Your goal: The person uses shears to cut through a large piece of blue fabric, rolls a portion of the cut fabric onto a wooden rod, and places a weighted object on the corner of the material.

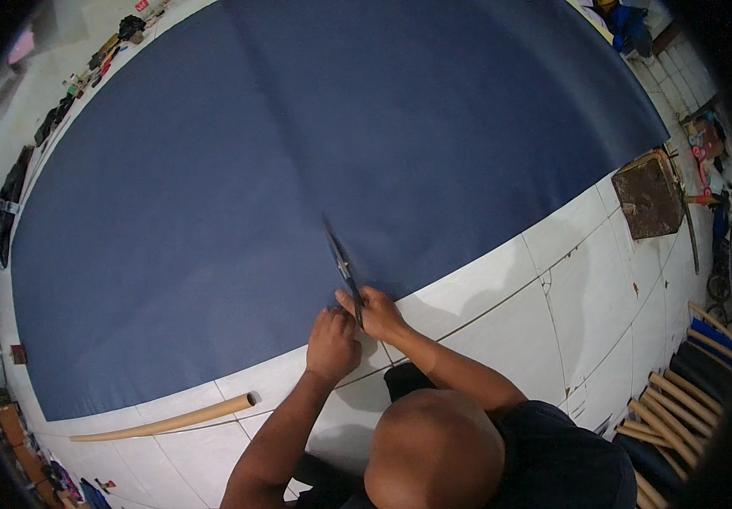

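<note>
A large dark blue sheet, like leatherette or vinyl, lies spread over the white tiled floor. My right hand grips a pair of scissors by the handles, at the near edge of the sheet. The blades point away from me over the blue surface; whether they are parted is hard to see. Beside it, my left hand has its fingers curled at the sheet's near edge, seeming to pinch it. The fingertips of the left hand are partly hidden.
A brown cardboard tube lies left of my arms. On the right sits a worn brown square board or stool. Several more tubes and dark rolls are stacked at the lower right. Assorted clutter lines the left side.
</note>
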A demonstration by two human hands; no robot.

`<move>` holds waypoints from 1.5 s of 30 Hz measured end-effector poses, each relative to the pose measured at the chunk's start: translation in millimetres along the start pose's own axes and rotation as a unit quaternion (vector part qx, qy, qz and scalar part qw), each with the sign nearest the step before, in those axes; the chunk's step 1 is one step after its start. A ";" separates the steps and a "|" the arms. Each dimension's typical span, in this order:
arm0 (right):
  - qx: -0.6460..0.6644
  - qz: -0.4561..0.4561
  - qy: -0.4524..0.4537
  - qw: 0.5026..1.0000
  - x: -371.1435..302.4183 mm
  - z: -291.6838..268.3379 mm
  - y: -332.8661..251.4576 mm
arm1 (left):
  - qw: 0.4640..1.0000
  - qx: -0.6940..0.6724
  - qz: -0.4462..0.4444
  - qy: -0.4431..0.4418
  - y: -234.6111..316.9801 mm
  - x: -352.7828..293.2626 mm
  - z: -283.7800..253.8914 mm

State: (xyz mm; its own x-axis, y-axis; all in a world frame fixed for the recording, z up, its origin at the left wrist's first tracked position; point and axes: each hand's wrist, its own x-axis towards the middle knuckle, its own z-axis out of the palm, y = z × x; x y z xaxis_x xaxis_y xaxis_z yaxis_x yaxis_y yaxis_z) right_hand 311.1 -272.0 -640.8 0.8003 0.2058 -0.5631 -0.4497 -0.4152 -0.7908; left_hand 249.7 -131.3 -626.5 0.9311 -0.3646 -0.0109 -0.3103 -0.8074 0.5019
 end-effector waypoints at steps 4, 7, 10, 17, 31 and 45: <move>-0.017 -0.035 0.019 0.999 7.3 -0.4 -2.5 | 0.999 0.014 -0.041 -0.005 2.0 -7.9 15.1; -0.016 -0.040 0.013 0.999 10.3 4.5 -1.3 | 0.997 0.053 -0.055 -0.030 10.1 -11.0 11.1; 0.032 0.009 -0.009 0.999 22.2 1.4 -18.9 | 0.997 0.060 -0.039 -0.038 7.5 -10.1 10.9; 0.022 -0.068 0.019 0.997 95.8 2.6 -68.9 | 0.997 0.059 -0.031 -0.046 1.5 -11.9 10.9; 0.017 -0.069 0.021 0.997 157.8 -1.8 -111.2 | 0.994 0.042 -0.058 -0.085 5.9 -7.5 5.1; 0.028 -0.109 0.015 0.993 239.2 -6.5 -148.6 | 0.991 -0.016 -0.063 -0.120 -0.1 -1.3 -1.9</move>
State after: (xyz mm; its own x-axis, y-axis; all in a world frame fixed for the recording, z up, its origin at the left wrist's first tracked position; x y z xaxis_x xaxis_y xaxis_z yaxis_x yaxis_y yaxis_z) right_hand 571.9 -166.8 -656.4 0.8923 0.2591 -0.3696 -0.2843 -0.3134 -0.9061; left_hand 248.9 -129.9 -624.8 0.8884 -0.3644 -0.2793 -0.1845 -0.8404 0.5096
